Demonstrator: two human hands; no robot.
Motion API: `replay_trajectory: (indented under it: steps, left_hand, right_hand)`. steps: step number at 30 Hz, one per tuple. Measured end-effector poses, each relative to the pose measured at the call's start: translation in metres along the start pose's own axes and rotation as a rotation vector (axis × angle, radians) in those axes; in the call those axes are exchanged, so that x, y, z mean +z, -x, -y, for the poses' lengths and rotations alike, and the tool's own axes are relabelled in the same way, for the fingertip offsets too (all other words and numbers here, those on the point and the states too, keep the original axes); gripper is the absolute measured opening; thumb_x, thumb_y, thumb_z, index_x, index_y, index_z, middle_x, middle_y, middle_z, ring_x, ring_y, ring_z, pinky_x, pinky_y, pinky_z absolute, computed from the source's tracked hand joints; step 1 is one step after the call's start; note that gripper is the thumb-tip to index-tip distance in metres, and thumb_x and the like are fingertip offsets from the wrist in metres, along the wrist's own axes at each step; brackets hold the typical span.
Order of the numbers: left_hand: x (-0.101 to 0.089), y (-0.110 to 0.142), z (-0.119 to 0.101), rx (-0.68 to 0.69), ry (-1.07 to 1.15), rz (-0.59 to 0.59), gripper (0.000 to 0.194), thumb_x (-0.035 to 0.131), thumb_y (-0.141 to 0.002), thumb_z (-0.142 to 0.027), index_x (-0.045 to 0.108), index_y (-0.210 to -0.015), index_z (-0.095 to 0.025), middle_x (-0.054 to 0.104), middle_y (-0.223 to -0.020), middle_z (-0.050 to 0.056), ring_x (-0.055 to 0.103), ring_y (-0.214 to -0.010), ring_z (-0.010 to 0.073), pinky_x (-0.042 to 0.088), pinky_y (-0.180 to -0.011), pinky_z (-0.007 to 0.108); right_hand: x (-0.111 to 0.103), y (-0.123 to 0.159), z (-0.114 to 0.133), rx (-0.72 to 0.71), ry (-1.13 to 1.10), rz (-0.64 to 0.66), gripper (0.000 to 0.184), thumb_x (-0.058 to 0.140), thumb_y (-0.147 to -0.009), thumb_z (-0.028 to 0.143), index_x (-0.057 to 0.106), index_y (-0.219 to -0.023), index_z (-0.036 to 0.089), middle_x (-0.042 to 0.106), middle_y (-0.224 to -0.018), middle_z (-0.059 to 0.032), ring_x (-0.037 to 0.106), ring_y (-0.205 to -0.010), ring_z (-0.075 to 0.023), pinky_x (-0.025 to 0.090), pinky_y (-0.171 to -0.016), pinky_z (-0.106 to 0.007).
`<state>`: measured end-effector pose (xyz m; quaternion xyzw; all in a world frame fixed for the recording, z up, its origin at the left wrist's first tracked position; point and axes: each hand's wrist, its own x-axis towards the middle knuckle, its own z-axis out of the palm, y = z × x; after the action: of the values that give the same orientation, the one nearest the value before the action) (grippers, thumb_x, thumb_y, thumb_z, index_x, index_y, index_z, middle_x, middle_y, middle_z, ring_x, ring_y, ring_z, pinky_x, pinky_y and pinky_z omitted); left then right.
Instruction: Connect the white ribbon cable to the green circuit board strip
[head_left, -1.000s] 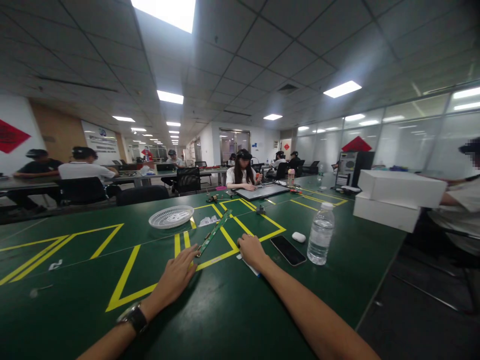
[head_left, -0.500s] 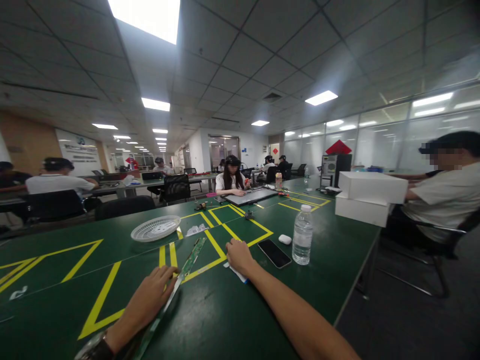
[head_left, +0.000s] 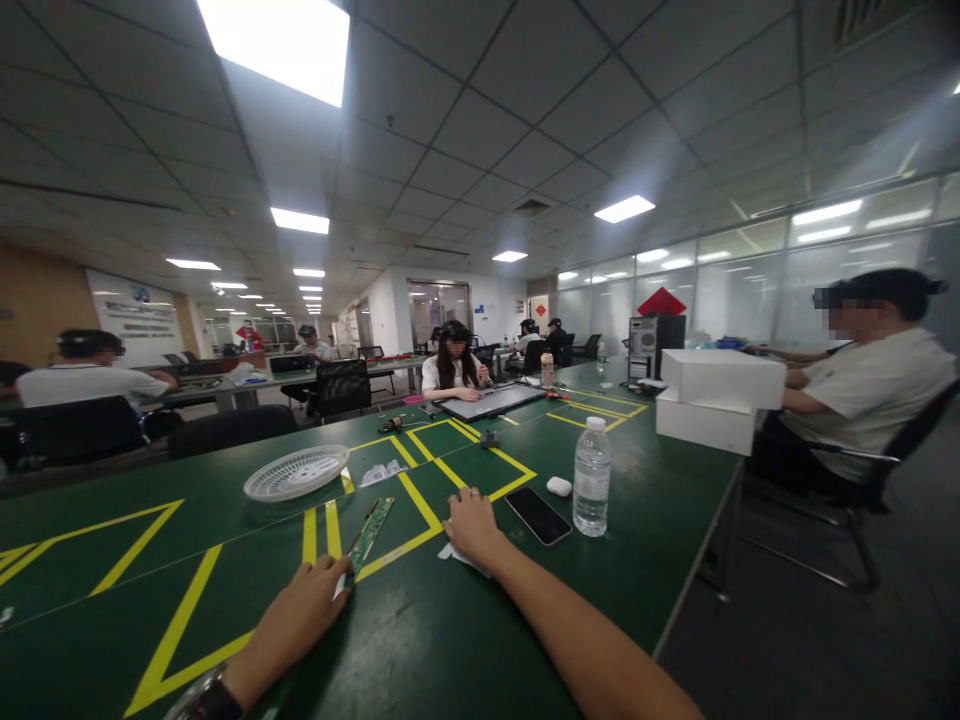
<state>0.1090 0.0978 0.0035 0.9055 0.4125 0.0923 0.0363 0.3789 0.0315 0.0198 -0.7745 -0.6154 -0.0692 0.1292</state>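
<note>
A person's two bare hands are at a dark green table (head_left: 420,650) marked with yellow tape (head_left: 420,502), where a clear water bottle (head_left: 592,480) stands upright. Left of the bottle and nearer the wearer, the left hand (head_left: 311,612), with a watch (head_left: 212,696) on its wrist, has its thumb and fingers closed around a long, narrow green circuit board (head_left: 373,530); the board's far end sticks out past the fingers, angled away from the wearer, well left of the bottle. The right hand (head_left: 472,528) lies between that board and the bottle, fingers curled down at the tabletop over a small white item (head_left: 450,552); the hand covers much of it, so whether the fingers grip it or merely rest there cannot be told. Just left of the bottle are a small rounded white case (head_left: 559,487) and a black phone (head_left: 538,515), screen up. Farther left of the bottle are a crumpled clear plastic bag (head_left: 383,473) and a round white basket (head_left: 262,487). Right of the bottle and beyond it, two white boxes (head_left: 705,428) are stacked. Beyond the bottle to the left, a co-worker (head_left: 448,376) sits at a flat grey panel (head_left: 491,400)
</note>
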Motion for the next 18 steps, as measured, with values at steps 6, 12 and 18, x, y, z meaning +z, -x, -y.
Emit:
replay_trajectory:
  steps: [6,12,18]
  left_hand:
    - [-0.002,-0.011,-0.004,-0.033,0.175,-0.005,0.021,0.049,-0.080,-0.031,0.056,-0.094,-0.017,0.062,-0.094,0.010,0.061,-0.087,0.0247,0.043,-0.076,0.033]
    - [-0.003,-0.017,0.005,-0.130,0.768,0.042,0.072,0.063,-0.069,-0.032,0.029,-0.130,-0.013,0.043,-0.050,-0.012,0.052,-0.049,0.0159,0.035,-0.051,0.023]
    - [0.017,0.009,-0.015,-0.361,1.475,0.102,0.074,0.078,-0.060,-0.035,0.045,-0.122,-0.013,0.056,-0.055,-0.004,0.053,-0.045,0.0130,0.039,-0.039,0.020]
  right_hand:
    - [-0.002,0.004,0.000,0.105,0.018,0.041,0.043,0.053,-0.086,0.036,0.059,-0.121,0.011,0.051,-0.129,-0.0214,0.042,-0.123,-0.0346,0.034,-0.097,-0.051]
    - [0.002,0.003,-0.003,0.042,-0.142,0.013,0.035,0.054,-0.081,0.025,0.058,-0.115,0.015,0.061,-0.114,-0.0153,0.056,-0.107,-0.0282,0.043,-0.086,-0.039]
    - [0.004,0.003,0.018,-0.010,-0.729,0.151,0.031,0.069,-0.068,0.023,0.062,-0.098,0.017,0.066,-0.096,-0.0050,0.061,-0.087,-0.0179,0.043,-0.070,-0.024]
